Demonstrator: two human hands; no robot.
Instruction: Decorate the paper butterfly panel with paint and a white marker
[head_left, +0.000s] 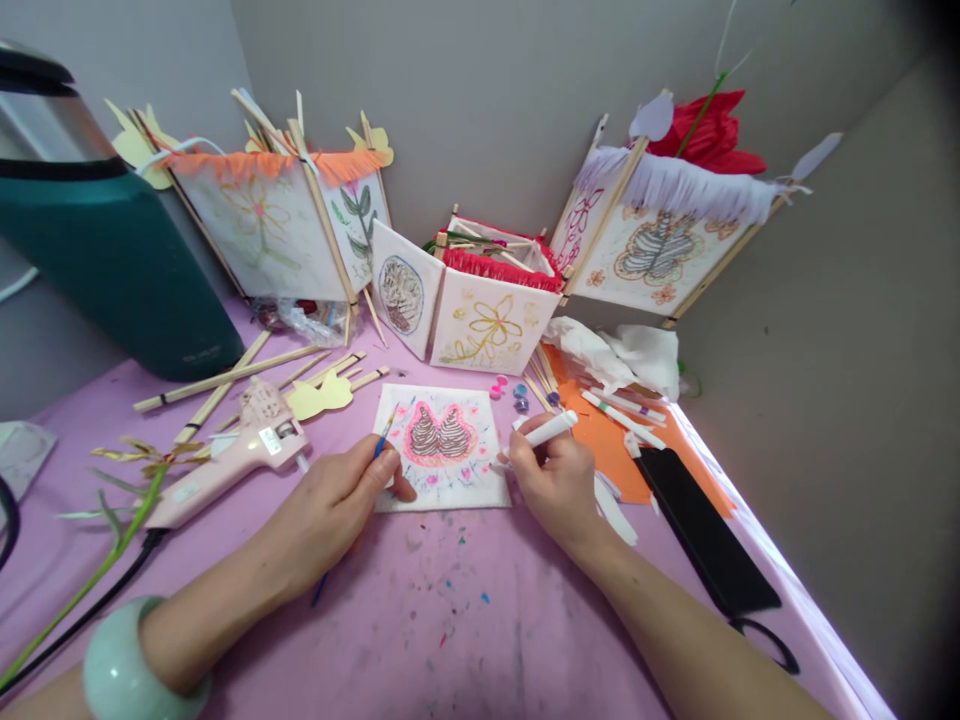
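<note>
A small white panel (pixel 487 490) lies flat on the pink tabletop, bearing a butterfly drawing with dark stripes, a pink outline and blue and pink flecks around it. My left hand (pixel 341 495) is closed on a thin blue paintbrush (pixel 385 437), bristles pointing up, and its fingers press the panel's lower left corner. A white marker (pixel 551 428) sits in my right hand (pixel 553 490), gripped like a pen. Its tip points at the panel's right edge; whether it touches I cannot tell. Small pots of pink (pixel 498 386) and blue paint (pixel 520 398) stand just beyond the panel.
At left are a pink glue gun (pixel 225 470), wooden sticks (pixel 225 378) and a teal bottle (pixel 112 260). Decorated lanterns (pixel 255 230) line the back. On the right lie orange paper (pixel 622 470), more markers (pixel 622 418), crumpled tissue (pixel 645 355) and a black phone (pixel 705 530).
</note>
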